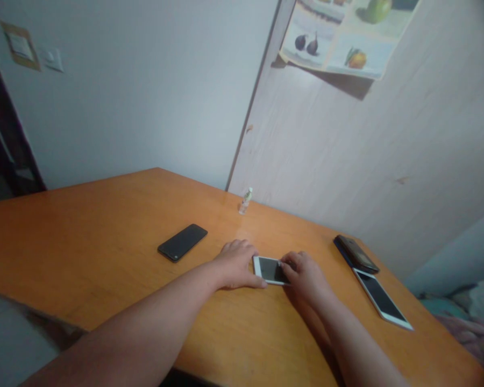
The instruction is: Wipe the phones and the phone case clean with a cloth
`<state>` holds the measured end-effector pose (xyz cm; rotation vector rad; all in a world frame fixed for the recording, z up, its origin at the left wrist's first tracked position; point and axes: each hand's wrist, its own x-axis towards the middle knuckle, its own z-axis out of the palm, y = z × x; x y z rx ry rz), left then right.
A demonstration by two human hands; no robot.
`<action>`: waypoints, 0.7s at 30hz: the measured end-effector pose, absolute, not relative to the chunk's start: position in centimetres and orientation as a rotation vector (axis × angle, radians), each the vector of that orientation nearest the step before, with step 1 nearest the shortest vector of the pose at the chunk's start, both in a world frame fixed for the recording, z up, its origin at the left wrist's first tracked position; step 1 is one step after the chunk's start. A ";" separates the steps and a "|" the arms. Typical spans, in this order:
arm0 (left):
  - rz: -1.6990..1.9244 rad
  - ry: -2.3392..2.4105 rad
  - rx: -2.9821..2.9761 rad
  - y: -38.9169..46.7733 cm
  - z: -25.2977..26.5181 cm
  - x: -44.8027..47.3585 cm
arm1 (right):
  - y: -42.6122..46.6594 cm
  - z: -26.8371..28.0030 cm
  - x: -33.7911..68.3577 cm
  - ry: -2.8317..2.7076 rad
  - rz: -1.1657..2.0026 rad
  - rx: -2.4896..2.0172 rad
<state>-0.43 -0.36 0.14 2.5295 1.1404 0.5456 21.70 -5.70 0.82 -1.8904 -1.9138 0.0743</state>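
Note:
A white smartphone (268,270) with a dark screen lies face up on the wooden table. My left hand (237,264) grips its left end, the thumb along the near edge and the fingers at the far side. Over the right part of the screen, my right hand (304,274) is closed with its fingertips pinched together. A tiny pale spot shows at those fingertips, too small to name. The right end of the phone is hidden under that hand.
A black smartphone (183,242) lies to the left. Near the wall stands a small clear bottle (246,202). At the right are a dark wallet-like case (357,253) and another white phone (383,299). The orange-brown table (105,231) meets the wall behind.

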 end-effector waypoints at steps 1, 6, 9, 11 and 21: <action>0.545 1.141 2.531 -0.4 0.1 -0.4 | -5.7 0.8 22.0 -1.891 0.037 -1.929; 0.554 1.139 2.531 -0.4 0.2 -0.4 | -6.3 0.7 20.4 -2.013 0.145 -1.772; 0.566 1.127 2.534 -0.4 0.2 -0.4 | -6.3 0.7 19.6 -2.064 0.229 -1.708; 0.565 1.124 2.542 -0.5 0.2 -0.5 | -6.1 0.8 20.3 -2.037 0.221 -1.767; 0.552 1.149 2.554 -0.4 0.1 -0.4 | -6.3 0.7 20.2 -2.044 0.197 -1.753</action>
